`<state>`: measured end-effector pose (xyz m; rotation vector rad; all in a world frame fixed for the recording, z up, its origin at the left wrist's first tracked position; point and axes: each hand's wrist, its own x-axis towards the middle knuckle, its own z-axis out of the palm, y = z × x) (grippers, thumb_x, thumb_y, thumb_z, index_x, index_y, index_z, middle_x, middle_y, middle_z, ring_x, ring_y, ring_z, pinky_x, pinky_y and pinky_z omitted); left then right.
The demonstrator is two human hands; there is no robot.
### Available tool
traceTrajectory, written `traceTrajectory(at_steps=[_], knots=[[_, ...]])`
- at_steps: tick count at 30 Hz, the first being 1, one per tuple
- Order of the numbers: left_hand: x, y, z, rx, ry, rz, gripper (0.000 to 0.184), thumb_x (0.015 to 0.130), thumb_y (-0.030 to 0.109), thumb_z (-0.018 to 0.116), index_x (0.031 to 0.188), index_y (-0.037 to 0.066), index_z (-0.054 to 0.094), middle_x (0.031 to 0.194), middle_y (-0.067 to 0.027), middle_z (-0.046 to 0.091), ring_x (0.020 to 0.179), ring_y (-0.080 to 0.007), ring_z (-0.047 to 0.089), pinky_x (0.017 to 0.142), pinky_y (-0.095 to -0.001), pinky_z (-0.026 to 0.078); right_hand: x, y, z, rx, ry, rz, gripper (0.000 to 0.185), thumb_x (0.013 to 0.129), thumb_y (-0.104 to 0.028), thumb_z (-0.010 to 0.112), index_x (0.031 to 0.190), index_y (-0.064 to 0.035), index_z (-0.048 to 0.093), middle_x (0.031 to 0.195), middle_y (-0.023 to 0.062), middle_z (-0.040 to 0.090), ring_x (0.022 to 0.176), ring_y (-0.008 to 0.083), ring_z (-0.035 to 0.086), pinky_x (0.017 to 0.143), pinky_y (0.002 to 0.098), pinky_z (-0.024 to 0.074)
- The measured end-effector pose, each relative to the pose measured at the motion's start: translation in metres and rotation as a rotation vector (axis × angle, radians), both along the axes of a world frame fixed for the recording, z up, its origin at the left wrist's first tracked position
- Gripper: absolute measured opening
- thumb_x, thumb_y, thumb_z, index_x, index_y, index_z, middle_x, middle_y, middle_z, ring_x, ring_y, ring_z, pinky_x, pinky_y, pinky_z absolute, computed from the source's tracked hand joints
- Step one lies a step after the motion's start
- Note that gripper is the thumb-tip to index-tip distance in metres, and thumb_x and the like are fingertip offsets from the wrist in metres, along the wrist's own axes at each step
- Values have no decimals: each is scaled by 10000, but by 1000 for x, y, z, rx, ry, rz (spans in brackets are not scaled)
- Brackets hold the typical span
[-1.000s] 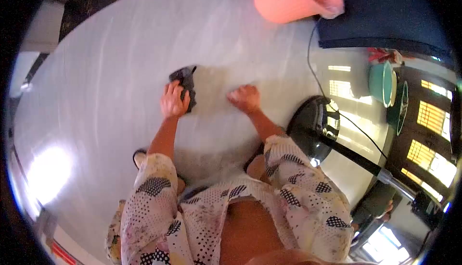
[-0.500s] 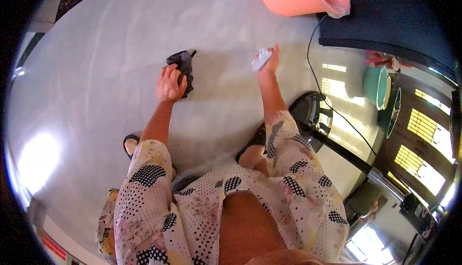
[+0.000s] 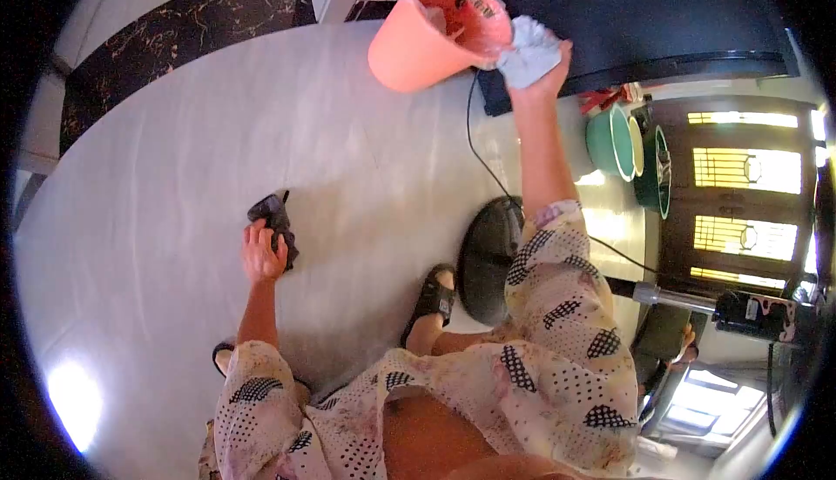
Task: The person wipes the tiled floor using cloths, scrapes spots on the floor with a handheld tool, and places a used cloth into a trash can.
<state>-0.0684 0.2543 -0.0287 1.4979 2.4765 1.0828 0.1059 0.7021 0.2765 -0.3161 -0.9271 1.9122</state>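
Observation:
My left hand point(image 3: 263, 255) is low over the floor, its fingers curled on a dark, crumpled-looking item point(image 3: 272, 212) with a short black tab sticking out. What kind of thing it is, I cannot make out. Stretched forward on the right, my right hand point(image 3: 547, 79) grips a crumpled white tissue point(image 3: 529, 49), which sits beside the rim of a pink waste bin point(image 3: 409, 51). The bin leans in this view and has a clear plastic liner with some white scraps inside.
A black round stand base point(image 3: 488, 262) with a pole is right of my sandalled foot point(image 3: 433, 297). A black cable point(image 3: 470, 123) crosses the floor. Beyond are a dark cabinet point(image 3: 627, 18), green basins point(image 3: 610, 145) and a brown door with lit panes point(image 3: 740, 197).
My right hand has moved forward with the tissue to the bin's rim. My view has shifted, bringing the whole bin in. The left hand stays on the dark item.

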Motion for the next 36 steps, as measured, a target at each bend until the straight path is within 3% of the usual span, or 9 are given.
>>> traceTrajectory(at_steps=[6, 9, 12, 23, 25, 28, 29, 31, 36], knots=[[0, -1, 7, -47, -37, 27, 197, 745, 152, 660, 868, 64, 534, 1107, -112, 548, 998, -333, 520, 740, -440, 484, -79, 36, 35, 923, -691, -1033, 439, 959, -415, 365, 875, -41, 580, 840, 87, 592, 791, 260, 570, 740, 391, 461], [1, -2, 11, -100, -60, 30, 187, 746, 153, 659, 858, 65, 538, 1111, -110, 548, 1009, -333, 517, 747, -438, 484, -71, 81, -57, 1265, -1677, -894, 425, 948, -388, 371, 1075, -51, 598, 1040, 172, 620, 976, 321, 598, 851, 426, 454], [-2, 1, 17, -101, -54, 40, 171, 753, 155, 651, 842, 61, 539, 1111, -112, 546, 1018, -336, 510, 762, -441, 482, -86, 71, -44, 783, -1540, -866, 485, 963, -413, 300, 1211, -83, 556, 1137, 182, 601, 1047, 387, 556, 885, 444, 442], [5, -2, 9, -54, -60, 42, 172, 766, 154, 647, 857, 65, 531, 1128, -99, 540, 1044, -319, 506, 774, -433, 488, -78, 83, 63, 984, -835, -895, 486, 959, -357, 305, 1109, -9, 608, 1026, 172, 648, 935, 299, 621, 823, 375, 469], [6, 0, 9, -58, -40, 48, 172, 766, 150, 648, 860, 59, 537, 1126, -102, 542, 1041, -319, 508, 776, -431, 490, -67, 95, 58, 1414, -1832, -832, 436, 939, -396, 366, 1130, -92, 615, 1069, 185, 633, 997, 370, 590, 858, 416, 455], [3, -2, 7, -22, 12, 30, 176, 764, 147, 652, 878, 43, 565, 1116, -114, 555, 1021, -329, 519, 774, -431, 495, -44, 152, 43, 1612, -1374, -919, 404, 909, -413, 420, 1131, -137, 615, 1052, 182, 632, 1025, 402, 559, 882, 459, 432], [4, -2, 4, -31, -15, 53, 185, 754, 150, 662, 878, 49, 569, 1112, -116, 560, 1005, -334, 529, 758, -435, 495, -61, 107, 64, 1235, -1653, -906, 379, 907, -375, 420, 1132, -139, 613, 1079, 145, 632, 1033, 382, 562, 883, 449, 438], [4, -3, 3, -52, -34, 62, 191, 758, 181, 663, 875, 63, 571, 1107, -94, 568, 1007, -320, 538, 756, -430, 496, -22, 198, 52, 1776, -1437, -709, 345, 925, -281, 371, 1144, -165, 611, 1129, 95, 628, 1023, 342, 584, 876, 426, 442], [3, -7, -2, -110, -63, 62, 192, 770, 213, 653, 862, 74, 558, 1128, -79, 552, 1032, -306, 526, 784, -426, 489, -28, 60, 84, 1011, -959, -768, 379, 951, -317, 361, 1027, -124, 679, 1036, 83, 657, 870, 227, 632, 734, 353, 505]])
